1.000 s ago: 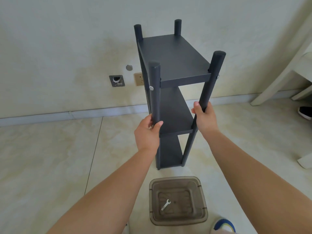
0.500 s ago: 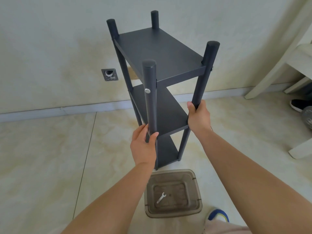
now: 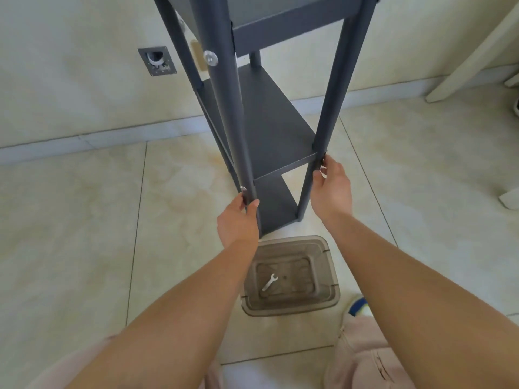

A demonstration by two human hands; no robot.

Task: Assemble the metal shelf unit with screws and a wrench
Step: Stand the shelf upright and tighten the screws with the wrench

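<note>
I see the shelf unit [image 3: 269, 130] upright, screws in — looks nearly finished; left hand [image 3: 238, 220] and right hand [image 3: 332, 186] each grasp a leg, wrench [image 3: 269, 282] idle in the bin [image 3: 328, 296].

No readable text, label, brand, number or sign anywhere: none on the shelf unit [image 3: 269, 127], the wrench [image 3: 269, 282], the plastic bin [image 3: 331, 290] or the wall plate [image 3: 157, 61].

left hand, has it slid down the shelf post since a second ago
Yes. The left hand gripped the front post just above the middle shelf earlier; now its grip sits below that shelf, lower on the post.
</note>
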